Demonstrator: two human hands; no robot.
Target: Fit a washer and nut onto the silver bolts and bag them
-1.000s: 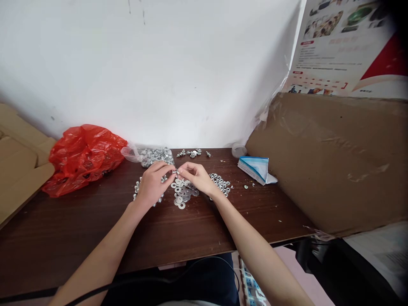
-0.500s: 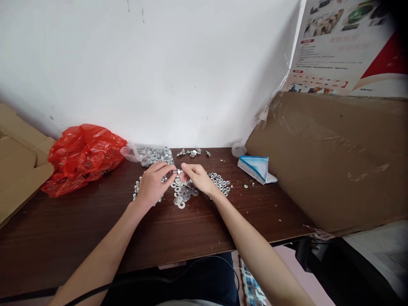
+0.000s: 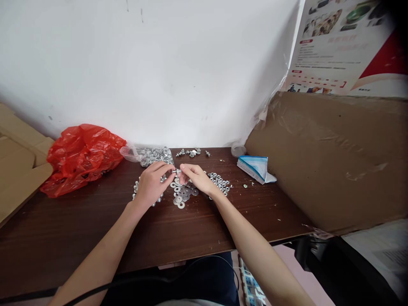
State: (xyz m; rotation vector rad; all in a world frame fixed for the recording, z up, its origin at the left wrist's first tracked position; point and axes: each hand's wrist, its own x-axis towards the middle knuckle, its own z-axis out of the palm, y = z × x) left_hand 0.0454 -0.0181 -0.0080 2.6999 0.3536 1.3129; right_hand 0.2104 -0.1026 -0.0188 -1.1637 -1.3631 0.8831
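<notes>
A small metal bolt [image 3: 176, 171] lies crosswise between my two hands, above a pile of flat washers [image 3: 182, 196]. The fingertips of my left hand [image 3: 151, 182] pinch its left end. At its other end, the thumb and fingers of my right hand [image 3: 196, 177] are closed on it. Small metal pieces [image 3: 135, 187] show partly from under my left hand. Beside my right hand is a heap of nuts [image 3: 220, 182]. Several assembled bolts [image 3: 192, 153] lie near the wall.
A red plastic bag [image 3: 84, 157] and cardboard [image 3: 22, 161] are at the left. Behind my left hand is a clear bag of metal parts [image 3: 156, 156]. A round clear lid [image 3: 238, 149], a blue and white packet [image 3: 253, 168] and a large carton [image 3: 334, 161] stand at the right.
The fingers of my right hand have shifted slightly left along the bolt, closer to my left fingertips. My left hand has hardly moved.
</notes>
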